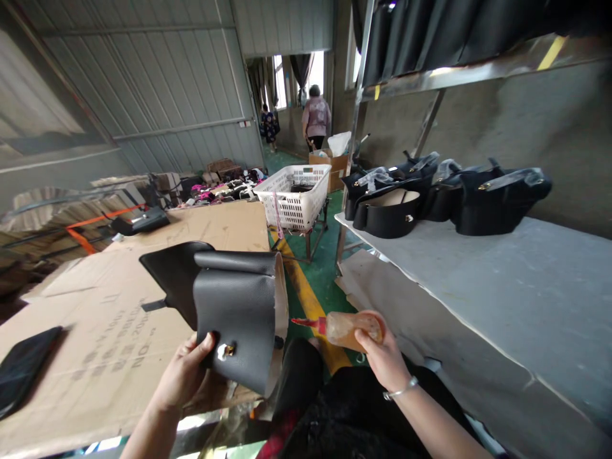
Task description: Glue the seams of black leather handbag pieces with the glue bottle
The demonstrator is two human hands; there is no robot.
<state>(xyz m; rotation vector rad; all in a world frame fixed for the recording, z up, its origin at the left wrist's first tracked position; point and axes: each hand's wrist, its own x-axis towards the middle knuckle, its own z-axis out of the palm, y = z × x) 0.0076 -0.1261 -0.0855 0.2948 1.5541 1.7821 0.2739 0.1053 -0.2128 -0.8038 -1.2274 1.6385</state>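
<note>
A black leather bag piece (236,306) with a small metal clasp is gripped at its lower left edge by my left hand (184,370). Its raw, light-coloured edge faces right, and a dark flap panel (174,274) with a short strap extends from its left side. Wrapped around a squeeze bottle (347,330) of amber liquid is my right hand (382,354). The bottle lies nearly level, its red nozzle pointing left toward the bag's open edge, a small gap apart from it.
Cardboard (119,331) covers the left table, with a flat black piece (26,370) on it. Several black bags (502,197) stand on the grey right table (478,274). A white basket (299,207) stands ahead; two people (315,118) are near the doorway.
</note>
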